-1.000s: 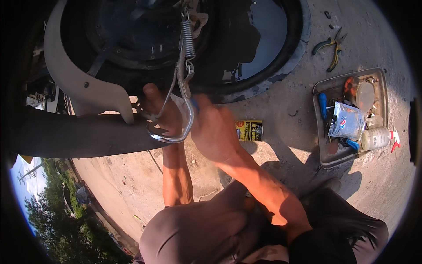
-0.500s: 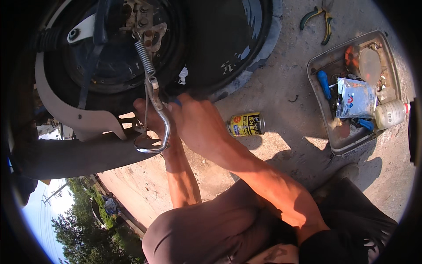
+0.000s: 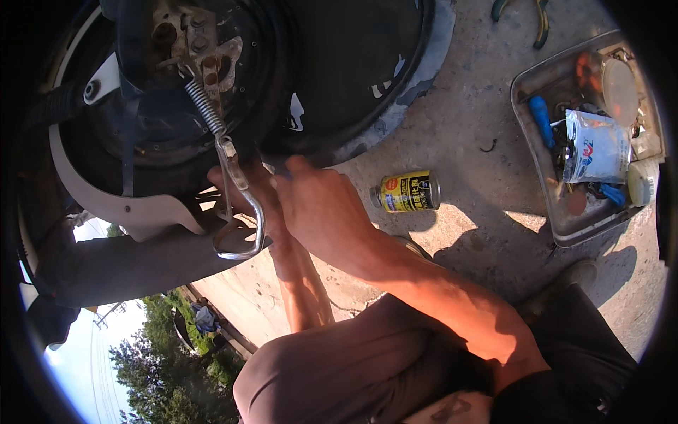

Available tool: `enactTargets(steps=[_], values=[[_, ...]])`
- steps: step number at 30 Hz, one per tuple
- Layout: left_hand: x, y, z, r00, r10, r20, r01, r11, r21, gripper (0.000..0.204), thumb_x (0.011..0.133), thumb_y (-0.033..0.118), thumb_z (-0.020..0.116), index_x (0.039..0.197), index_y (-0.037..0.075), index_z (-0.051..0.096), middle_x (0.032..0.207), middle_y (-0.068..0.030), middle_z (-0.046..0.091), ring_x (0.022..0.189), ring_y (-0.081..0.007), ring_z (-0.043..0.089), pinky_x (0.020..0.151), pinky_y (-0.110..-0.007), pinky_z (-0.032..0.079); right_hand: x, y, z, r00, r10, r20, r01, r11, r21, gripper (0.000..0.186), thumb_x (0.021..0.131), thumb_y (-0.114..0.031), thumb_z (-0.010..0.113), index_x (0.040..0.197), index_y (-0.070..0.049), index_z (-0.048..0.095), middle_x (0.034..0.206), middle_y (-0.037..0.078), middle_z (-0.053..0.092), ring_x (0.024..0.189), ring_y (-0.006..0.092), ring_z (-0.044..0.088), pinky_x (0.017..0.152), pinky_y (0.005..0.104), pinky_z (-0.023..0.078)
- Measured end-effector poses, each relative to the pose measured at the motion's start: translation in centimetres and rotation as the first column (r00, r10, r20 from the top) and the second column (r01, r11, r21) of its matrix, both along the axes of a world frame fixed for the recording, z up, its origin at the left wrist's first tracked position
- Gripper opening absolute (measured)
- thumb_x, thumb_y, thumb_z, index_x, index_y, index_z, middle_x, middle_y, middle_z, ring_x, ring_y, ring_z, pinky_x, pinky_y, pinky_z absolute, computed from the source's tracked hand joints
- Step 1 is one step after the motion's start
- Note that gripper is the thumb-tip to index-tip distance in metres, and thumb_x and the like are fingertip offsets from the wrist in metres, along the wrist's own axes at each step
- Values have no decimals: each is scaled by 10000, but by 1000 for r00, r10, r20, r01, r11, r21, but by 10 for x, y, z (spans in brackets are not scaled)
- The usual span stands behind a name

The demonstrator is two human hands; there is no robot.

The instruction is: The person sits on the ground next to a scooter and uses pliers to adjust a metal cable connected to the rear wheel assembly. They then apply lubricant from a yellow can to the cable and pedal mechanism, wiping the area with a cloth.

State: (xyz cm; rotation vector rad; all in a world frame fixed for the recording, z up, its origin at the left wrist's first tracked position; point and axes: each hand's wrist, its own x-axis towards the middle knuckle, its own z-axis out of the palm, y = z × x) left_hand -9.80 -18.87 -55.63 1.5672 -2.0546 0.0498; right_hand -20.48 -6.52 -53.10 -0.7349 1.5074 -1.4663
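1. The right hand (image 3: 321,201) is near the middle of the view, back upward, its fingers curled in and pressed together; whether it pinches anything, I cannot tell.
2. The left hand (image 3: 268,194) is just beside it toward nine o'clock, partly covered; I cannot tell whether its fingers are spread or pinching.
3. The dark wheel (image 3: 166,141) is toward ten o'clock, with both hands close to its lower edge.
4. The stand (image 3: 258,215), silver and bent into a hook, crosses in front of the left hand at nine o'clock.
5. A coiled spring (image 3: 205,106) at ten o'clock runs from the stand's upper end to a rusty bracket (image 3: 187,39).
6. The grey mudguard (image 3: 120,198) curves along the wheel at nine o'clock.
7. A dark round tub (image 3: 417,60) is at twelve o'clock, just beside the wheel.
8. The yellow-and-black tin (image 3: 406,191) is on the ground (image 3: 466,177) between two and three o'clock, near the right hand.
9. Farther out that way, the tray (image 3: 590,232) holds a blue handle (image 3: 542,121), a sachet (image 3: 599,148) and a round case (image 3: 619,92).
10. Between one and two o'clock, the pliers (image 3: 541,28) are cut off by the upper edge.
11. Trees (image 3: 169,360) show between seven and eight o'clock.
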Motion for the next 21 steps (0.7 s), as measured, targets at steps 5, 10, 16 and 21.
enactTargets(steps=[5, 10, 16, 21], values=[[1, 1, 0, 1000, 1, 10, -1, 1000, -13, 275, 983, 260, 688, 992, 19, 554, 829, -124, 589, 798, -275, 622, 719, -410, 495, -21, -16, 8, 939, 126, -321, -120, 992, 38, 297, 1032, -220, 591, 994, 74, 610, 731, 250, 704, 657, 438, 717, 595, 507, 573], [-5, 0, 7, 997, 59, 46, -58, 998, -27, 283, 957, 234, 723, 1017, 13, 555, 848, -130, 589, 832, -280, 626, 749, -418, 499, -31, 3, 8, 981, 92, -174, -89, 996, 24, 298, 1034, -239, 596, 991, 56, 590, 691, 270, 684, 656, 455, 711, 594, 526, 564], [-4, -7, -10, 985, -101, -137, 98, 995, -31, 285, 946, 176, 733, 1062, 2, 541, 893, -148, 598, 871, -293, 631, 789, -427, 509, 1, 74, 18, 987, 160, -22, -154, 971, 183, 261, 1064, -244, 545, 1102, 10, 587, 734, 248, 700, 709, 482, 706, 668, 550, 557], [2, -5, -3, 987, -148, 65, 153, 985, -83, 307, 936, 149, 739, 1081, -32, 537, 940, -198, 625, 918, -325, 655, 803, -450, 530, 22, 54, -3, 869, -37, 494, -5, 996, 85, 291, 1106, -267, 479, 1192, 4, 541, 1125, 303, 669, 1064, 474, 648, 901, 523, 492]])
